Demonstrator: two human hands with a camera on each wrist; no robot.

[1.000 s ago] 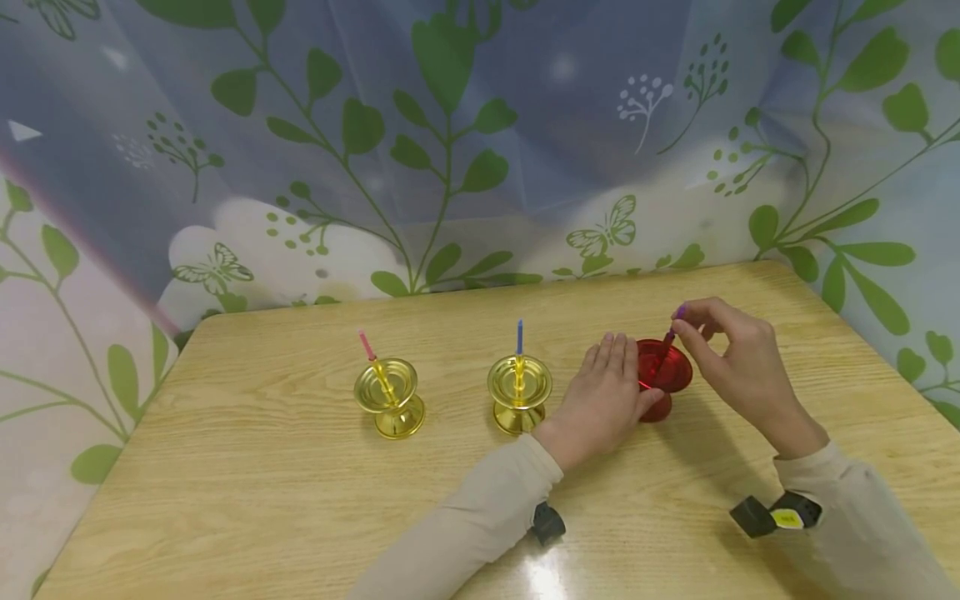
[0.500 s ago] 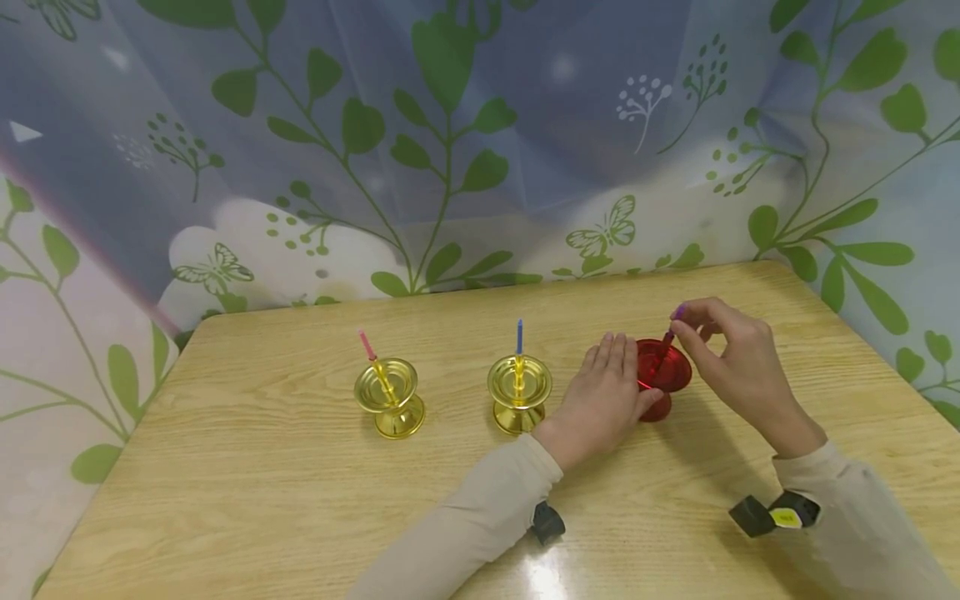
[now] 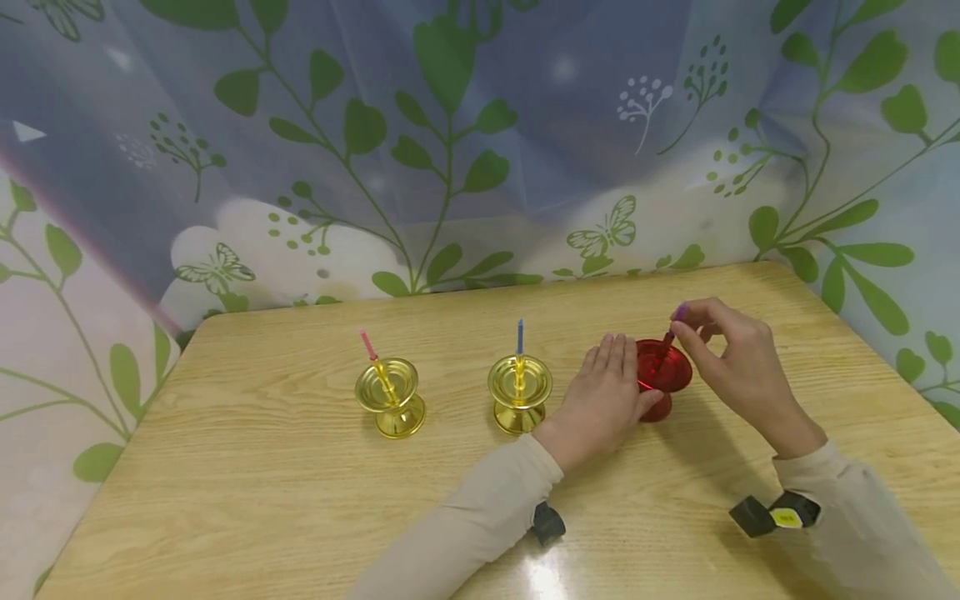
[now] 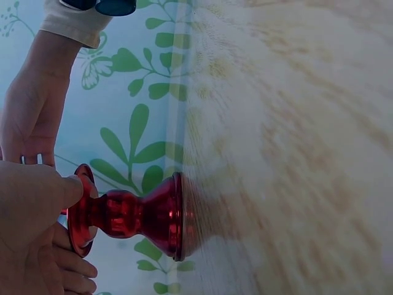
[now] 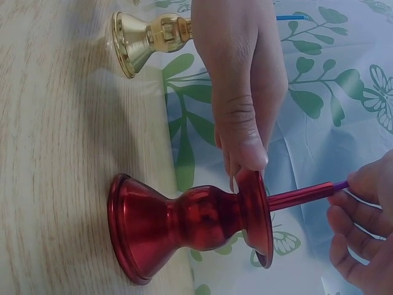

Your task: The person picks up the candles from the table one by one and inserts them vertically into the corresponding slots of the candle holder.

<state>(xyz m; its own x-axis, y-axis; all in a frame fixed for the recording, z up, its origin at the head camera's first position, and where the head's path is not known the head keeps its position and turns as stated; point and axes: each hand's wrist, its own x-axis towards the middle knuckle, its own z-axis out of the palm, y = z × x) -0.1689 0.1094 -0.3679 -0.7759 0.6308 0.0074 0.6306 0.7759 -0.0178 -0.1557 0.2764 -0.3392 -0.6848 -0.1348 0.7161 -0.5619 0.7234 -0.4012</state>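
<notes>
A shiny red candle holder (image 3: 657, 408) stands upright on the wooden table, right of centre. My left hand (image 3: 596, 404) grips the rim of its dish, thumb on the near side and fingers along the other, as the left wrist view shows. Out of the dish rises a thin red tube (image 5: 301, 196). At the tube's tip is a slim purple candle (image 5: 340, 185), pinched between thumb and fingertips of my right hand (image 3: 738, 362). Its lower end meets the tube's mouth; much of the candle is hidden by the fingers.
Two gold candle holders stand to the left: the middle one (image 3: 519, 417) bears an upright blue candle (image 3: 520, 337), the left one (image 3: 400, 418) a tilted pink candle (image 3: 367, 344). A leaf-patterned cloth (image 3: 540, 167) hangs behind the wooden table (image 3: 262, 492).
</notes>
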